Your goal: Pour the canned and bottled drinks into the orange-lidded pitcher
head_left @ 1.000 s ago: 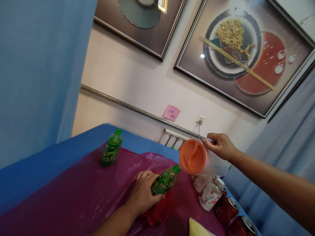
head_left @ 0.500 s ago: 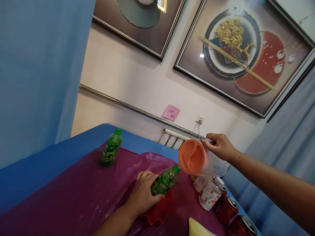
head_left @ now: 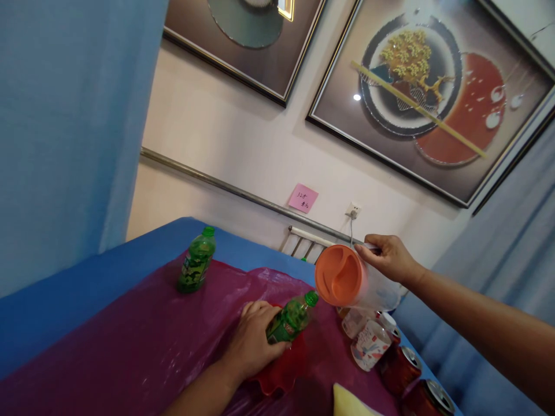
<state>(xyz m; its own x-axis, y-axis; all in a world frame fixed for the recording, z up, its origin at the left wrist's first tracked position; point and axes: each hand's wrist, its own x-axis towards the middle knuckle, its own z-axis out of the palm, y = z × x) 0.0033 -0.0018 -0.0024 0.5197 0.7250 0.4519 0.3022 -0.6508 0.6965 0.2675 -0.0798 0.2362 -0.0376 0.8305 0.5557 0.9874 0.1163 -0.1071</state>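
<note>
Purple sheeting (head_left: 130, 323) fills lower left; left hand (head_left: 255, 341) grips a tilted bottle (head_left: 289, 319), right hand (head_left: 388, 257) clasps the pitcher (head_left: 342, 277), both unmoved.

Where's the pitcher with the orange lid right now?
In the head view, the orange-lidded pitcher is tipped in the right hand, just beyond the neck of the green bottle in the left hand.

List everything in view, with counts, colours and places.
Bottles: two, green, sheet and left hand
Labelled bottles: at least two, whitish, right
Cans: at least two, red, right
Pitcher: one, translucent, orange lid, right hand
Dish: one, red, beneath left hand
Unclear object: one, yellow, bottom
Sheet: one, purple, table
Table: one, blue, below
Pictures: two, brownish, wall
Note: one, pink, wall
Socket: one, white, wall
Rail: one, grey, wall
Curtains: blue, both sides
Hands: two, bare
</note>
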